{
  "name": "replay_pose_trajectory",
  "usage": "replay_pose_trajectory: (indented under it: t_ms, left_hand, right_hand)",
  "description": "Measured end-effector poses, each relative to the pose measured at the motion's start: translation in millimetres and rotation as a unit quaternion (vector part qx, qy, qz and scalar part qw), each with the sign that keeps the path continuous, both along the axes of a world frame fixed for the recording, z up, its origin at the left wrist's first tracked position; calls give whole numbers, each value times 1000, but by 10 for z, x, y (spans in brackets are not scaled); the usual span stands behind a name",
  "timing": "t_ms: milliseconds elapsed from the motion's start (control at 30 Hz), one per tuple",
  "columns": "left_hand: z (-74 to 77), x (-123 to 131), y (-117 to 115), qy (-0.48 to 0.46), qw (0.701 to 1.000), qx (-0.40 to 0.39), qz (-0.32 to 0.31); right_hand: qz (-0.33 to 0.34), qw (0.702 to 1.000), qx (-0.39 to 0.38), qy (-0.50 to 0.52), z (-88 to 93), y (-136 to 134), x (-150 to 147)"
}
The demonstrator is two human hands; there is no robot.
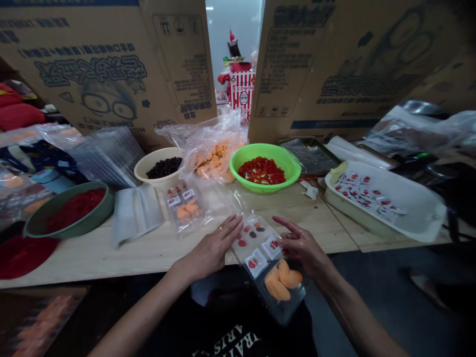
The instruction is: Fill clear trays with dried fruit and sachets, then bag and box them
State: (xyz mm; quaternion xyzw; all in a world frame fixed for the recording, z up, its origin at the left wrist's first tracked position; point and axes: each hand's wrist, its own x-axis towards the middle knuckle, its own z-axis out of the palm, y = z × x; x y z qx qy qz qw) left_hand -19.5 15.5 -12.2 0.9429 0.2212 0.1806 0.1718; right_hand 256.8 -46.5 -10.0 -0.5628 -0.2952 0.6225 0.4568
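A clear plastic tray pack [266, 263] lies over the table's front edge, filled with orange dried fruit slices, small red-and-white sachets and a few red and dark pieces. My left hand [214, 246] rests flat against its left side, fingers stretched out. My right hand [302, 244] touches its right side with fingers spread. A second filled pack [184, 206] lies farther back on the wooden table [122, 253].
Behind stand a green bowl [265, 167] of red pieces, a cream bowl [159, 167] of dark pieces, a bag of orange slices [212, 151], a dark green bowl [70, 210] of red bits, stacked clear trays [107, 153], a white tray [386, 201] of sachets and cardboard boxes [104, 64].
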Motion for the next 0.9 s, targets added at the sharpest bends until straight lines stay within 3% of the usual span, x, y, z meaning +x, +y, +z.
replay_pose_trajectory:
  t_ms: [167,300,400,500,567,667,800,833,900]
  left_hand:
    - [-264,221,-107,-2,1000,26,5]
    - [-462,234,-119,11,998,-62,-7]
    - [-467,161,-4,14,988,-151,25]
    - [-382,178,78,56,979,-147,132]
    - [-349,259,53,118,968,-140,172]
    - [-397,389,-68,164,958,-148,186]
    - [-587,396,-210,140,966,-105,190]
    - [-648,372,-224,127,969,-90,191]
    - [-793,333,-216,101,975,-64,189]
  right_hand:
    - [-49,998,18,-18,-61,26,-91]
    - [-94,995,17,-36,-248,96,-209]
    - [-84,993,10,-86,-481,147,-234]
    - [-47,984,25,-172,-674,190,-229]
    - [-26,964,41,-261,-729,217,-239]
    - [37,896,50,-439,-686,258,-288]
    - [115,735,98,-661,-531,351,-382]
    - [143,710,113,-680,-509,389,-405]
    - [218,688,144,-678,-511,498,-449]
